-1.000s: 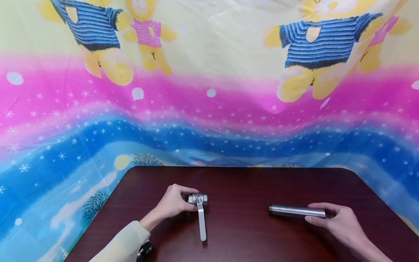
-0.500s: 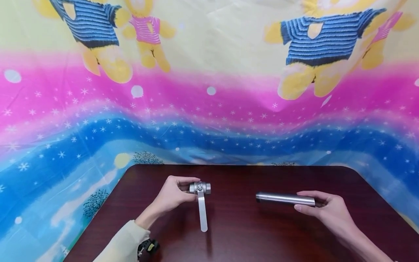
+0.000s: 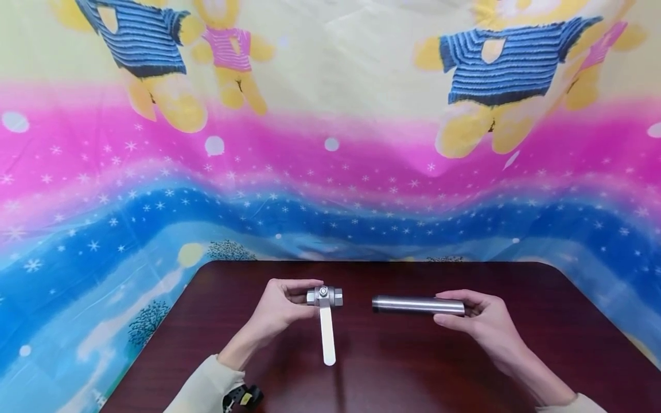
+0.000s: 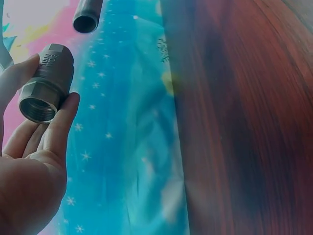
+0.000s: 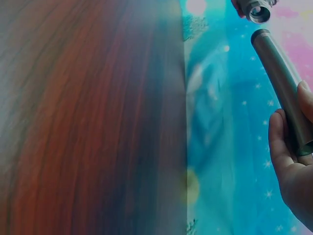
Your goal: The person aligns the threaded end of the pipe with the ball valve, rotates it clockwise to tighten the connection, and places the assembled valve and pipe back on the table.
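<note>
My left hand (image 3: 281, 304) pinches a metal ball valve (image 3: 324, 296) by its left end, between thumb and fingers. The valve's flat silver lever (image 3: 327, 335) points down toward me. In the left wrist view the valve body (image 4: 49, 78) shows a threaded opening. From the right, my right hand (image 3: 482, 315) grips a steel pipe (image 3: 415, 305) near its right end. The pipe lies roughly level in the air, its dark threaded end (image 5: 260, 35) facing the valve across a small gap. Both things are held above the table.
A dark red-brown wooden table (image 3: 392, 367) lies below both hands. Behind it hangs a cloth backdrop (image 3: 330, 189) printed with bears and snowflakes. A black device (image 3: 242, 397) sits at the left wrist.
The right hand has brought the pipe leftward and up, closing much of the distance to the valve. The left hand has lifted the valve and shifted it slightly right.
</note>
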{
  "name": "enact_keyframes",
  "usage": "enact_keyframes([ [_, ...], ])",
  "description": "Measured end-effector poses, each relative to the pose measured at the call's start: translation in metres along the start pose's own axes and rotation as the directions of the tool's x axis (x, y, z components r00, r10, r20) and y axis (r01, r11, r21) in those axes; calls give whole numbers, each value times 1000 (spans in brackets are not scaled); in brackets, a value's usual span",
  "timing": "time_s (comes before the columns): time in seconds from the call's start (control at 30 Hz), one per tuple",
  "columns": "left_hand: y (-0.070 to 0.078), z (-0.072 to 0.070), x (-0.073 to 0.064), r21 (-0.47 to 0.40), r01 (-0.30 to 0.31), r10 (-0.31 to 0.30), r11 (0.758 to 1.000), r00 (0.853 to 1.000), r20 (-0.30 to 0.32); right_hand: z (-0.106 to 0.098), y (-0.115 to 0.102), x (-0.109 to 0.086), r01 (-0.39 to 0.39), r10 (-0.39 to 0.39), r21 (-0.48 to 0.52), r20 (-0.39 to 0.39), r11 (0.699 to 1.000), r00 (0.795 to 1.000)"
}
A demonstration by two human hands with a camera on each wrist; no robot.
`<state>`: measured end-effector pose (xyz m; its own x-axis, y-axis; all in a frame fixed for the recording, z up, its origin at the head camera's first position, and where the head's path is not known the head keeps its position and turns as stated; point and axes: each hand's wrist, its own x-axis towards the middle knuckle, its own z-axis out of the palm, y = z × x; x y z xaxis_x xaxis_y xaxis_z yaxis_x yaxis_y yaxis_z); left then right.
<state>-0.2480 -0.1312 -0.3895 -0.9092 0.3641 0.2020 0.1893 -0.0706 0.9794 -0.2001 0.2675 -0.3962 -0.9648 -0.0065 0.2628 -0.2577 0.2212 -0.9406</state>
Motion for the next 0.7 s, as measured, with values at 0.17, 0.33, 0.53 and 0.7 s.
enact_keyframes([
  [0.17,2,6,0,-18,-6,6,1000,1000,11,9,-5,4,21,-23,60,31,998,999],
  [0.33,2,9,0,-22,18,-17,1000,1000,26,17,-8,6,25,-30,91,51,996,998],
  [0.53,3,12,0,-53,33,-32,998,999,13,23,-10,8,33,-40,99,62,995,997],
  [0.7,2,14,2,-60,29,-28,998,999,24,26,-9,9,34,-42,104,71,994,997],
])
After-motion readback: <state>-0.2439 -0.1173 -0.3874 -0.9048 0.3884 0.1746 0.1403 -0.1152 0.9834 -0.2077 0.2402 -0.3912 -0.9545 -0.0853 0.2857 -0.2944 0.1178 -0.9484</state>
